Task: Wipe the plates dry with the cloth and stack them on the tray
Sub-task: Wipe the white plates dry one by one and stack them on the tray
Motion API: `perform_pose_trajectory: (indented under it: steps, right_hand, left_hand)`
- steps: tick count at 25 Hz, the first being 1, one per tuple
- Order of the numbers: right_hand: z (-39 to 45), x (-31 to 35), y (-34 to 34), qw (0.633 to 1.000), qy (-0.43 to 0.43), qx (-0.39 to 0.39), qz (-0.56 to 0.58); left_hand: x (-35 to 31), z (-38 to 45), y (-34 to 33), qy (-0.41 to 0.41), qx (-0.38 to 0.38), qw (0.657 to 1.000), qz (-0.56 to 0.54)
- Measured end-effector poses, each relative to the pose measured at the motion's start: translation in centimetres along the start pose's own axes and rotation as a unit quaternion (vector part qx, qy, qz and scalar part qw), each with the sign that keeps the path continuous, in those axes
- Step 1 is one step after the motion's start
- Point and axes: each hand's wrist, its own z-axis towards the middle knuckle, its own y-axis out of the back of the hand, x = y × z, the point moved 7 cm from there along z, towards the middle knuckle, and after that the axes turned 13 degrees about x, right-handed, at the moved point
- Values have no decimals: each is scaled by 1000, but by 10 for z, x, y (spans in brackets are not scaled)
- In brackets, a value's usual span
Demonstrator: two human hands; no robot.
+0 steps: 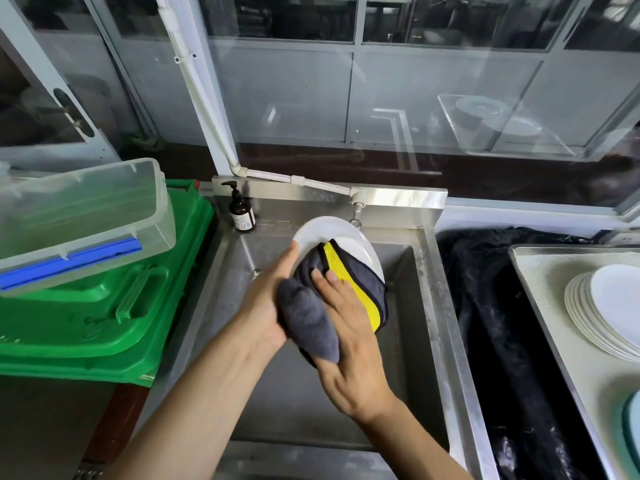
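Over the sink (pixel 429 306), left grip (pixel 266 306) clasping plate (pixel 322 233), right grip (pixel 349 327) flat on cloth (pixel 346 282)
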Motion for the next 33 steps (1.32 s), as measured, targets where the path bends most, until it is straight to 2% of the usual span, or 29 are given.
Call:
perform_pose_trajectory:
  steps: [2,3,6,8,10,12,14,16,19,22,23,26,30,33]
  right_hand:
    - [-17,-2,-10,999,5,33,-37]
    - [-25,-6,-11,998,0,42,-52]
    - [-47,-19,-9,996,-16,38,-82]
    - [-57,-28,-3,997,-47,-5,-52]
    - [-63,-40,5,991,-106,-79,32]
    - [-65,-52,15,969,-159,-157,103]
    - [-62,-70,25,932,-216,-219,192]
    - [-52,-84,37,911,-250,-232,232]
    - [-24,-87,68,940,-230,-189,167]
    - [19,-61,84,992,-95,-79,30]
    - [31,-50,79,998,-51,-30,-20]
    - [47,-23,58,994,6,65,-85]
    - [21,0,20,986,41,155,-51]
    - [2,6,4,973,86,197,-83]
  left_hand:
    - [-8,0,13,-28,-77,993,81]
    - [-10,-2,13,-35,-98,992,78]
    - [-6,0,2,-47,-73,996,-16]
    - [-12,-2,-3,-74,-54,996,2]
    - [-20,-4,-2,-91,-48,995,15]
    - [-24,-9,2,-92,-46,994,34]
    - [-21,-12,6,-76,-39,995,57]
    - [-15,-13,7,-60,-13,995,84]
    - [-17,-15,10,-52,-5,995,89]
    - [-18,-16,10,-53,-13,991,120]
    - [-18,-16,10,-65,-20,990,123]
    - [-14,-13,13,-86,-53,992,76]
    - [-12,-17,26,-58,-83,994,33]
    - [-10,-18,27,-32,-79,996,35]
